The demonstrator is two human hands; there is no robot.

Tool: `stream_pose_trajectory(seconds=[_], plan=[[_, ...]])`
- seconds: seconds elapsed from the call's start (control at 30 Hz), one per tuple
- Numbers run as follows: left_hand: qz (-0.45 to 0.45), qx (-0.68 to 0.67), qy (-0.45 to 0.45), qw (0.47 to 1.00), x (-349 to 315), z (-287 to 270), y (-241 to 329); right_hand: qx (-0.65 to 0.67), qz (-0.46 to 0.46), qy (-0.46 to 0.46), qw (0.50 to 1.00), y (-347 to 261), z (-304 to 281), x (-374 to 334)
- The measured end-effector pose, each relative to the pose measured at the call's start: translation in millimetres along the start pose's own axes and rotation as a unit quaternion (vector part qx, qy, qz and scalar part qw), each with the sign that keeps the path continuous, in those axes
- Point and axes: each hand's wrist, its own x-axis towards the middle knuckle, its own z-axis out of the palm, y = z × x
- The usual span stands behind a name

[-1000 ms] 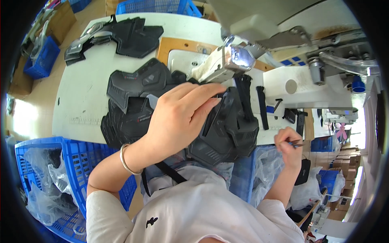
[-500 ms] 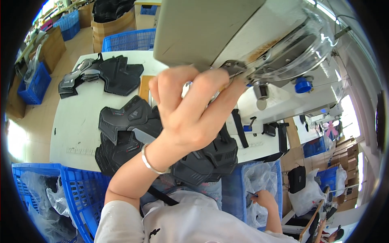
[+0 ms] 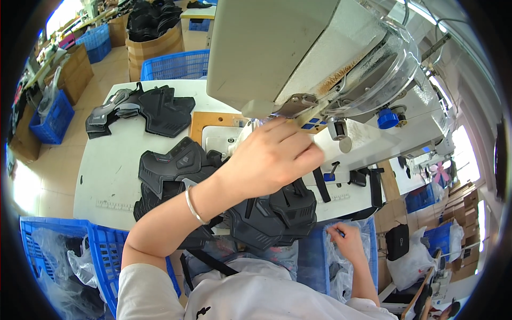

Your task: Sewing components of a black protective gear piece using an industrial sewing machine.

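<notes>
My left hand [image 3: 274,157], with a bangle [image 3: 194,205] on its wrist, reaches up under the head of a sewing machine [image 3: 266,48]. Its fingers are bent and drawn together by the needle area; their tips, and whatever they hold, are hidden. Below that forearm, black moulded pads [image 3: 173,162] lie overlapped on the white table, some at its front edge near my lap. Low on the right, my right hand [image 3: 348,241] is curled over a blue crate [image 3: 372,266] lined with clear plastic. A small dark thing shows at its fingertips, too small to name.
More black and grey pads [image 3: 165,109] rest at the table's [image 3: 101,176] far left. A blue crate [image 3: 106,256] with plastic bags stands at my left. Behind the table are another blue crate [image 3: 176,65] and a carton [image 3: 154,53] full of black pieces.
My left hand has come down and nearer from the machine's needle area, its fingers turned away from view. The right hand has risen slightly. The whole view has shifted a little.
</notes>
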Motion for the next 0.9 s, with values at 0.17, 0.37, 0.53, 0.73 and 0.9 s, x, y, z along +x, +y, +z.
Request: stream_pose_trajectory(seconds=[0.17, 0.37, 0.53, 0.73, 0.9], plan=[[-0.237, -0.166, -0.188, 0.938, -80, -11, 37, 0.204, -0.124, 0.084, 0.967, -48, -3, 18], [-0.251, -0.364, -0.280, 0.852, -102, -21, 134, 0.542, -0.248, -0.065, 0.800, -148, 46, 36], [-0.161, -0.206, -0.085, 0.961, -65, -42, 100, 0.497, -0.286, 0.032, 0.819, -137, 67, 23], [0.027, -0.062, -0.160, 0.985, -57, -18, 65, 0.519, -0.164, -0.015, 0.839, -92, 63, 11], [-0.113, -0.112, -0.147, 0.976, -47, -13, 41, 0.489, -0.084, 0.084, 0.864, -75, 34, 66]])
